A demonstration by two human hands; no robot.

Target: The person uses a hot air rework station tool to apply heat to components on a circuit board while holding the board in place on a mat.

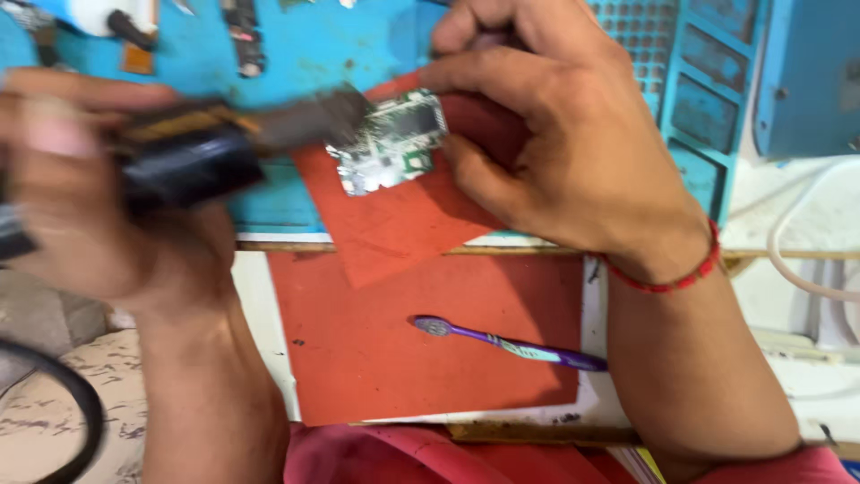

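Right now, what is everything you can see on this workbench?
circuit board: one, green and silver, on the upper red sheet, held at its right edge by the right hand
handheld tool: one, black with a grey nozzle, blurred, nozzle end at the board's left edge
red sheets: two, one large and flat below, one smaller and angled under the board
toothbrush: one, purple, lying on the large red sheet
work mat: one, blue, top of view, with compartments at its right
small parts: a few, dark, too blurred to name, top left on the mat
black cable: one, bottom left
white cable: one, right edge
left hand: grips the tool
right hand: steadies the board, red thread bracelet on the wrist
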